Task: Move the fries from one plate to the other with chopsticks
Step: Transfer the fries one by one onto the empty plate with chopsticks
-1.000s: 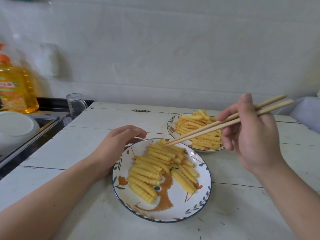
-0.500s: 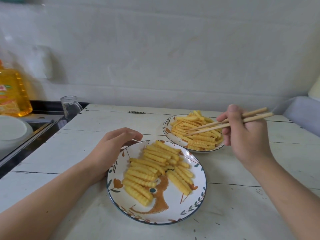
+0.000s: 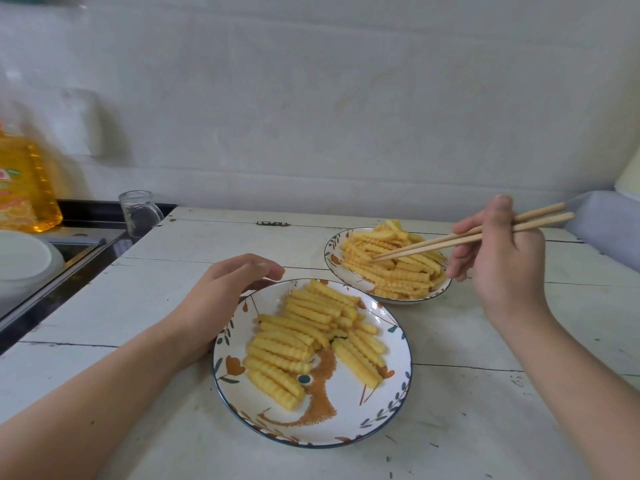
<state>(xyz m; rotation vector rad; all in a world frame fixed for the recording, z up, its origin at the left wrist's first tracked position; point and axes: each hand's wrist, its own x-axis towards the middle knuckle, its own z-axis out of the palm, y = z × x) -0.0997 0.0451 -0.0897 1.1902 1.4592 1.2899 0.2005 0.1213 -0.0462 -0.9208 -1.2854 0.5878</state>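
Head camera looks down on a whitewashed plank table point(image 3: 467, 341), scuffed and cracked, set against a pale wall. Right hand point(image 3: 498, 258) pinches a pair of wooden chopsticks point(image 3: 478, 235), thumb over them and fingers curled beneath; their tips lie close together on the crinkle-cut fries point(image 3: 391, 261) in the far plate point(image 3: 332, 252), just left of that grip. Whether a fry is caught between the tips is hard to make out. Nearer the person, down and left of the grip, sits the near plate point(image 3: 346, 424) with painted leaves, carrying more fries point(image 3: 304, 337). Left hand point(image 3: 221, 296) rests loosely curved against its rim, holding nothing. Far left, a yellow oil bottle point(image 3: 24, 188) is cut off by the frame; its label is too blurred to read. A clear glass cup point(image 3: 138, 213) stands by a dark counter point(image 3: 86, 244), and a white bowl point(image 3: 24, 261) is partly out of view.
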